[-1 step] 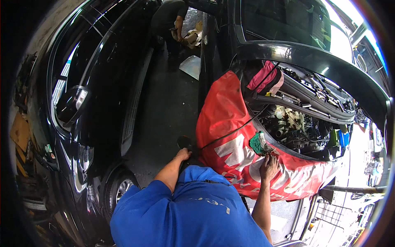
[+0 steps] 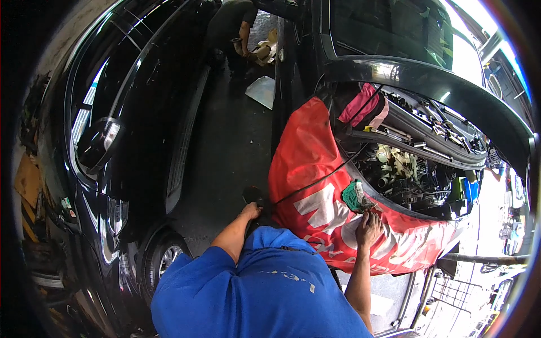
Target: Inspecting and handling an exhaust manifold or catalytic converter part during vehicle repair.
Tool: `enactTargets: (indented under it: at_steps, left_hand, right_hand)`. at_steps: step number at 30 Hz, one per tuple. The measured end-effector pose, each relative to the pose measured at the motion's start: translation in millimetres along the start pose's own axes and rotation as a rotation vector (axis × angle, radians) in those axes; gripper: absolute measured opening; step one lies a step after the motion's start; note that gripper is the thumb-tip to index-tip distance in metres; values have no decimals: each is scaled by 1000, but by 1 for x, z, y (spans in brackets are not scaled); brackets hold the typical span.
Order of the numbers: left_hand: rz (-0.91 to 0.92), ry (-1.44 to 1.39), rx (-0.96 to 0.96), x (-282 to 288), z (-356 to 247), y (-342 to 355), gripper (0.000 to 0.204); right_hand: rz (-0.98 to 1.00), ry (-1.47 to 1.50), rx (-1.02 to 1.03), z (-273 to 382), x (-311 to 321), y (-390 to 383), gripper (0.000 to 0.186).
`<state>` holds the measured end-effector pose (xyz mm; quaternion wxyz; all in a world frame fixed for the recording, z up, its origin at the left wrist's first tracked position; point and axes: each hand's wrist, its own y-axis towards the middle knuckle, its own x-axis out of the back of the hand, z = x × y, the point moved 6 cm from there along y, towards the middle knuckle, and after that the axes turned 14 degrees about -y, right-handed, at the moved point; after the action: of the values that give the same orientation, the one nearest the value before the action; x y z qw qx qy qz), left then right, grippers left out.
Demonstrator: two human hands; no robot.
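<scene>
My left hand is low in front of me, beside my body, its fingers curled closed. A dark round shape shows just beyond the fingers; I cannot make out what it is or whether I hold it. My right hand lies on a red fender cover with pale lettering, fingers stretched forward. Their tips reach the soiled edge of a crumpled green cloth, which rests on the cover. Beyond the cover is an open engine bay.
A black car stands along my left. The raised hood arches over the engine bay, where several metal tools and a pink cloth lie. Another person bends down at the far end of the aisle, near a light panel.
</scene>
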<state>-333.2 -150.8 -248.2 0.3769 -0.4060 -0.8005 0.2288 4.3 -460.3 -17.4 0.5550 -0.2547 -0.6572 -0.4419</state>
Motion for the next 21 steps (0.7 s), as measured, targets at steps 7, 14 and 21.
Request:
enactTargets:
  at_steps: [7, 14, 21]
  left_hand:
    - [6, 8, 6, 8, 21, 17, 47]
    - [-343, 89, -96, 165, -19, 61, 50]
    - [-490, -565, -529, 205, -253, 68, 43]
  right_hand:
    - [-3, 28, 16, 9, 7, 3, 36]
    - [-35, 92, 81, 29, 6, 6, 34]
    - [-13, -24, -42, -16, 4, -5, 35]
